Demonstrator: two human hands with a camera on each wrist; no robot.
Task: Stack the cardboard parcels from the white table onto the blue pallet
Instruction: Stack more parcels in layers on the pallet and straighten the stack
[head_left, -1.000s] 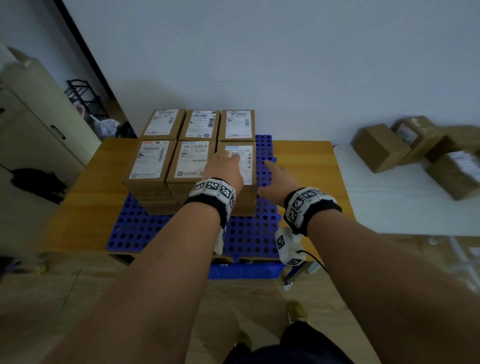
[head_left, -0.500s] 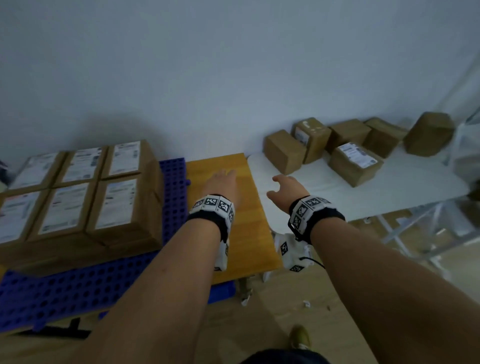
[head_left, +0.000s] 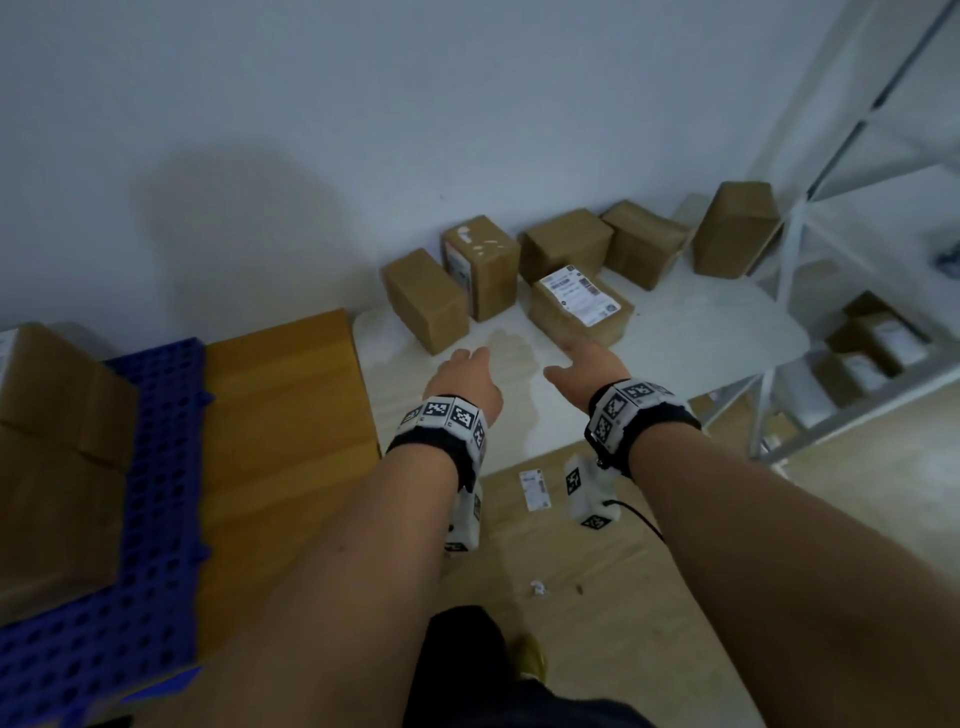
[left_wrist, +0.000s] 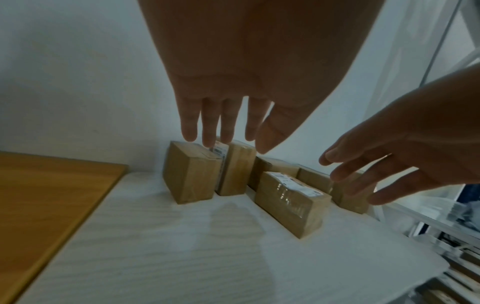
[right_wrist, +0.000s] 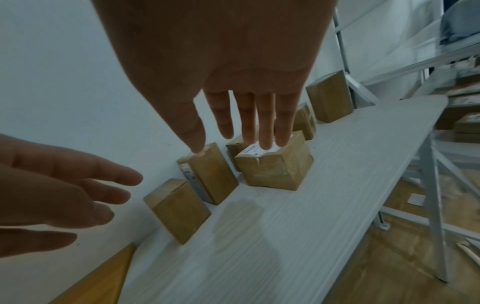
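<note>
Several brown cardboard parcels stand along the wall on the white table. The nearest are a plain parcel on the left and a parcel with a white label on top. My left hand and right hand reach over the table's bare front part, both empty with fingers straight, short of the parcels. In the left wrist view my left hand hangs above the plain parcel. In the right wrist view my right hand hovers over the labelled parcel. The blue pallet with stacked parcels lies at the left.
The pallet rests on a wooden table. A white metal shelf frame stands at the right with more boxes on its low shelf. A paper label and a small scrap lie on the wooden floor.
My view and both hands have swung right, from the parcel stack on the pallet across the wooden table to above the white table. Both hands stay empty.
</note>
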